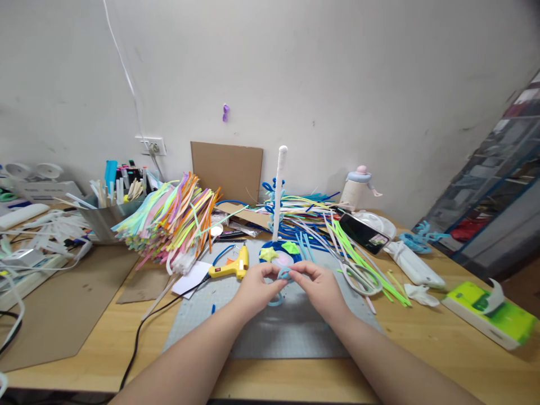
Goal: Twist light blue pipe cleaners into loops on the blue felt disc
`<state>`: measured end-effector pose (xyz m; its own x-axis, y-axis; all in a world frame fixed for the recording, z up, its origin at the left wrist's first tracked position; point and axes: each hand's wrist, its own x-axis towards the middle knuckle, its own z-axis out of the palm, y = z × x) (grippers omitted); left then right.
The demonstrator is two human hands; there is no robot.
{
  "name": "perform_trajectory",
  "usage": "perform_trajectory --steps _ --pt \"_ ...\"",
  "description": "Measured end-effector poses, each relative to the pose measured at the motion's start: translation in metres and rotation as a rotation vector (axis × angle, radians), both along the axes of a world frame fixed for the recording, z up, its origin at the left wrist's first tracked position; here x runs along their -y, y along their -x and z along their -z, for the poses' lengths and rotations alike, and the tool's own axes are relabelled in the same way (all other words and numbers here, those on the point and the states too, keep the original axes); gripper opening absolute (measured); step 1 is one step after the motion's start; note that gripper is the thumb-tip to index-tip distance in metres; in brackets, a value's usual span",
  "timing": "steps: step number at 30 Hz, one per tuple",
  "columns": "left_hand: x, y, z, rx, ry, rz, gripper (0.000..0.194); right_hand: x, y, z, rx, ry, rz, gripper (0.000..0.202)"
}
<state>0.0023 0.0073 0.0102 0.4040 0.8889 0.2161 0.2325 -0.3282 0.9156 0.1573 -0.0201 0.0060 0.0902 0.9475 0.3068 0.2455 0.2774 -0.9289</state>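
Observation:
Between my fingertips, above the grey cutting mat (291, 332), is a light blue pipe cleaner (284, 274) bent into a small loop. My left hand (258, 287) pinches it from the left, and my right hand (319, 286) grips its other side. Part of the pipe cleaner curves down below my left fingers. Just beyond my hands stands a craft piece with a white fuzzy post (279, 191), blue curls beside it and a dark blue base. Yellow and green stars (290, 247) and a pale pink disc (282, 259) sit on the base.
A yellow glue gun (231, 266) lies left of my hands, its black cord running to the table's front. Scissors (358, 278), green pipe cleaners and a phone (364, 232) lie to the right. A big pipe-cleaner bundle (169, 222) is at back left; a tissue pack (491, 315) is far right.

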Motion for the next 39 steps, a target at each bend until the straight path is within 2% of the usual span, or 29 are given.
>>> perform_trajectory --steps 4,6,13,15,18,21,24,28,33,39 --pt "-0.001 -0.002 0.001 0.141 0.268 0.045 0.029 -0.006 -0.005 0.005 -0.213 0.111 0.076 0.025" --pt "-0.001 -0.003 0.001 0.165 0.331 0.042 0.034 -0.009 -0.007 0.007 -0.254 0.127 0.114 0.025" --pt "-0.004 -0.002 0.001 0.208 0.29 -0.042 0.027 -0.008 -0.007 0.006 -0.278 0.124 0.089 0.025" --pt "-0.004 0.0 0.0 0.177 0.18 -0.075 0.025 -0.006 -0.006 0.004 -0.256 0.072 0.068 0.023" --pt "0.001 0.004 -0.005 0.101 -0.174 -0.155 0.015 -0.002 -0.006 0.0 -0.159 -0.123 0.051 0.016" --pt "0.009 0.009 -0.011 0.088 -0.536 -0.13 0.01 0.006 -0.008 -0.004 -0.007 -0.377 0.076 0.009" --pt "0.015 0.013 -0.014 0.076 -0.749 -0.109 0.015 0.014 -0.011 -0.007 0.107 -0.554 0.108 0.015" --pt "0.017 0.015 -0.014 0.067 -0.857 -0.133 0.016 0.02 -0.014 -0.011 0.228 -0.698 0.097 0.023" --pt "0.017 0.016 -0.014 0.064 -0.884 -0.134 0.018 0.023 -0.014 -0.014 0.287 -0.775 0.064 0.034" --pt "0.017 0.015 -0.013 0.069 -0.863 -0.136 0.016 0.022 -0.014 -0.013 0.313 -0.783 0.095 0.027"
